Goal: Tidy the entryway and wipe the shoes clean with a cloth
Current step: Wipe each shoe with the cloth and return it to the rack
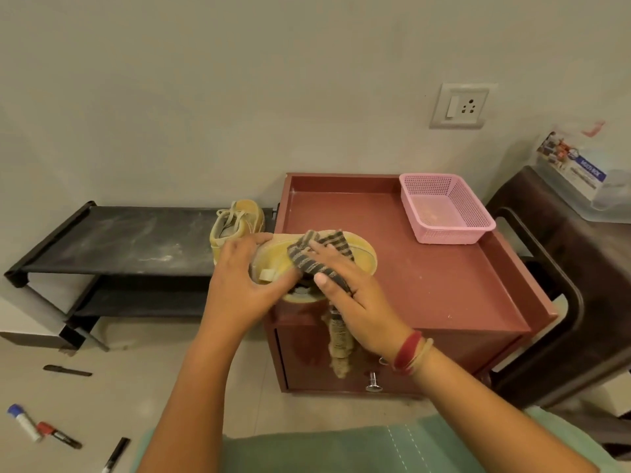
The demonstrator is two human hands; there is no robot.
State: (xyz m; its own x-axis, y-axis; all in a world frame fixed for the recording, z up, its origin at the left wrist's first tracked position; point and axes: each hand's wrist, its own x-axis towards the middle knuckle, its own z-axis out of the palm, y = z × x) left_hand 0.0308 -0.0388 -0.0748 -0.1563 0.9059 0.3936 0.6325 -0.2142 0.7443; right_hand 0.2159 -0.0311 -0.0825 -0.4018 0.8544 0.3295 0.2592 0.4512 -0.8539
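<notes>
Covering the yellow shoe [362,249] through its middle: both hands plus the striped cloth [309,259]. Only the toe end, heel rim and heel tab show. Can't tell if it touches the red bench [437,285] or hangs just above the front-left corner.

Left hand [239,271] grips the heel end, fingers curled round it. Right hand [358,302] presses the cloth onto the shoe, thumb clamped over it. The cloth's tail hangs below the palm, in front of the drawer [307,356].

Second shoe [235,221] sits on the black rack [119,240], top shelf, just left of the bench, partly behind the left hand.

Pink basket [474,230] sits back-right on the bench.

Clear box [580,196] is cut off at the right edge. Its blue label [589,170] is blurred, maybe "MULTI BOX". Markers [58,435] lie on the floor, print unreadable.
</notes>
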